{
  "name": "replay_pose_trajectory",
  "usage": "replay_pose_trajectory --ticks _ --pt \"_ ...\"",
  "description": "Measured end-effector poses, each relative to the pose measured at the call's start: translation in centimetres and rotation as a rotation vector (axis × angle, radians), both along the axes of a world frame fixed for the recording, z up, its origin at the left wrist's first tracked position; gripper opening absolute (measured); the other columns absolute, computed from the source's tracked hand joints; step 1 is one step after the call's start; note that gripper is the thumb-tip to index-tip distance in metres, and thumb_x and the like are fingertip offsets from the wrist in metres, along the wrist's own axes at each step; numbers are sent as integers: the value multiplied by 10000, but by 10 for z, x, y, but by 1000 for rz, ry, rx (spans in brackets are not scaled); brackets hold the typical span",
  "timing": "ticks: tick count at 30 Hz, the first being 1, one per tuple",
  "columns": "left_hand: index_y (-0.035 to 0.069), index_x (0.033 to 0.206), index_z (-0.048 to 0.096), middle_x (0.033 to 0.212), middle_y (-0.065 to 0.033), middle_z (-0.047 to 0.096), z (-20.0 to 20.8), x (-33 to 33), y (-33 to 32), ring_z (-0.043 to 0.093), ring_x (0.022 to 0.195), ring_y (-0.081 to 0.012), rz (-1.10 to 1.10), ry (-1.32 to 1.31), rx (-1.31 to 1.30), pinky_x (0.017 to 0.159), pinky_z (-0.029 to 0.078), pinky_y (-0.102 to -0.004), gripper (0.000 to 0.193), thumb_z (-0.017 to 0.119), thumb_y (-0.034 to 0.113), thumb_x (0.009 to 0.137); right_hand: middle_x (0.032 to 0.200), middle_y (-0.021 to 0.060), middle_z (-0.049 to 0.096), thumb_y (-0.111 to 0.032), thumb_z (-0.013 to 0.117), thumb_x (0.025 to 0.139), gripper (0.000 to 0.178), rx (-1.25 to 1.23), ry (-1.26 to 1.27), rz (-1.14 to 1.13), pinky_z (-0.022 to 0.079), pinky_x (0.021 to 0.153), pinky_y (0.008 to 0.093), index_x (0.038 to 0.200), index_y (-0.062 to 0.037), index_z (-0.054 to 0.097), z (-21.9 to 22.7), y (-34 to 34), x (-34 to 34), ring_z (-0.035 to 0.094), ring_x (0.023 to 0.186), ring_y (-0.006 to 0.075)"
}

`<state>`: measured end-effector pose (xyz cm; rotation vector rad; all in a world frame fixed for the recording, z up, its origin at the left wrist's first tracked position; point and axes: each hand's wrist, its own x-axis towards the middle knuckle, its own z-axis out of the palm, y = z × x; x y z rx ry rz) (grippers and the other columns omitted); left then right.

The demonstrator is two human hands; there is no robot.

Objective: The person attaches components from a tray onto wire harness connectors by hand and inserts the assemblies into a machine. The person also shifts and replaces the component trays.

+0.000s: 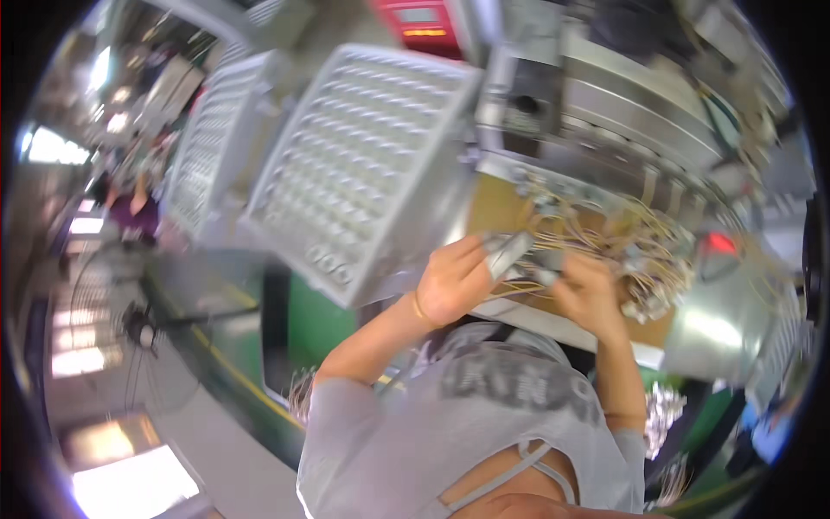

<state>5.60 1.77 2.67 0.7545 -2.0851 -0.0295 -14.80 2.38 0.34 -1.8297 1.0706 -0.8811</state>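
My left hand (456, 281) is over the near edge of the workbench, its fingers bent together in a pinch and pale coverings on the fingertips. Just across from it, my right hand (588, 292) is also closed, with its fingertips pointing toward the left ones. Motion blur hides what small piece lies between the fingers of either hand. Thin yellowish wires (540, 290) pass close beneath the fingertips. A tangled heap of wires (635, 251) with small pale connectors covers the brown bench top (490, 203) beyond and to the right of my hands.
A large light-grey tray (298, 177) with rows of round pockets is tilted at the left, with another tray (216, 143) behind it. Metal machinery (640, 104) and a red device with a display (424, 26) are at the back. A black fan (138, 329) stands far left.
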Motion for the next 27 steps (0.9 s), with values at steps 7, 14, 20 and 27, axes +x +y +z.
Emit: replay_pose_trajectory --ticks 7,14,20,27 --pt "30 821 588 752 -134 549 -43 277 6 517 727 -304 1222 -611 161 706 412 -385 186 560 204 760 759 34 561 -7 511 790 145 183 -178 -56 432 590 207 918 33 565 5 0 -11 532 659 94" --pt "45 1041 580 904 -143 600 -27 296 30 562 855 -264 1238 -273 258 750 434 -348 313 587 174 756 839 59 553 -117 491 816 218 140 -317 77 403 741 263 964 25 562 -6 -24 4 503 814 111" --pt "-12 1141 490 1039 -118 565 16 124 8 589 782 -155 493 790 758 607 500 -250 347 533 66 806 733 -2 545 -47 543 795 92 327 -357 -97 408 562 188 850 20 571 12 -13 11 491 651 44" --pt "-17 1121 496 965 -125 586 -13 -8 6 577 726 -144 -177 903 1296 540 465 -226 364 583 61 776 679 -2 549 -24 605 738 74 216 -323 -179 378 484 176 783 27 576 23 -4 8 476 600 28"
